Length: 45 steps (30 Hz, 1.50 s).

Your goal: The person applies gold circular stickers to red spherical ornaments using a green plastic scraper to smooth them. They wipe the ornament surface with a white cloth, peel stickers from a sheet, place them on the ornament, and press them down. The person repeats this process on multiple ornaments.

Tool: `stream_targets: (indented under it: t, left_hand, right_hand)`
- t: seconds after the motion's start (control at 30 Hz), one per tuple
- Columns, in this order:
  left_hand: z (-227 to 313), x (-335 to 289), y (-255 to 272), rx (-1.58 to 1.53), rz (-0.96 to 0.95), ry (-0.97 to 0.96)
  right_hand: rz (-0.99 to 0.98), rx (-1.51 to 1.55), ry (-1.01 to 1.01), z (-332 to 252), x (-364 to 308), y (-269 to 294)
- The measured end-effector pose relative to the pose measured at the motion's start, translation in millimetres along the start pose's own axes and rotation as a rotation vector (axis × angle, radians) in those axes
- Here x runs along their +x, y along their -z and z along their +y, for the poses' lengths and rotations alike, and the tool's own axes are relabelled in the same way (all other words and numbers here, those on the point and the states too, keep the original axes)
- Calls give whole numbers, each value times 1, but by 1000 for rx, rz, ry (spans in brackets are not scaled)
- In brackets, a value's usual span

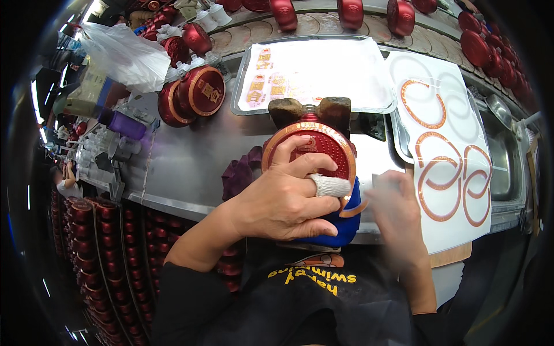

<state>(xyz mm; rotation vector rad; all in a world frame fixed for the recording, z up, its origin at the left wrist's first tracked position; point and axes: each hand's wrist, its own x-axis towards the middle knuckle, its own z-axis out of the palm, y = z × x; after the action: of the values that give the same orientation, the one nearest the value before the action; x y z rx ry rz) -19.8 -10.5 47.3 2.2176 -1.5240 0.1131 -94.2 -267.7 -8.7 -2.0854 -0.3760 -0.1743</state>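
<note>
In front of me a red round bottle (340, 151) with a dotted face lies in a dark cradle (336, 112). An orange-gold decal strip (288, 131) curves round its rim, and one loose end (355, 209) sticks out at the lower right. My left hand (288, 196) grips the bottle from above, fingers curled over its face; one finger wears a white knitted wrap (332, 185). Just to the right, my right hand (398, 202) is closed on a small grey flat piece (388, 182), blurred by motion. Blue cloth (346, 228) lies under the bottle.
A tray (235, 101) holding a decal sheet stands behind. At right, a white sheet (427, 239) bears ring decals (438, 173). Two red bottles (202, 92) stand at left beside a plastic bag (124, 55). A purple cloth (239, 173) lies near my left hand. A sink (508, 167) is far right.
</note>
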Motion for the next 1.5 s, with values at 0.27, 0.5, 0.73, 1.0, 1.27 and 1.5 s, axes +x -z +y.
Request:
stream_targets:
  t: [0.27, 0.5, 0.73, 1.0, 1.27, 1.5]
  left_hand:
    - [-23, 10, -8, 384, 157, 185]
    - [-29, 11, -10, 365, 160, 168]
    - [7, 5, -23, 313, 217, 250]
    - [46, 1, -79, 484, 344, 385]
    - [49, -4, -71, 552, 364, 328]
    - [48, -7, -69, 533, 366, 306]
  right_hand:
    - [10, -234, 213, 9, 8, -21]
    - [-3, -247, 248, 8, 7, -24]
    - [78, -247, 236, 21, 6, -23]
    - [49, -262, 218, 20, 5, -25]
    - [43, -354, 240, 17, 11, -27]
    - [32, -405, 287, 18, 13, -22]
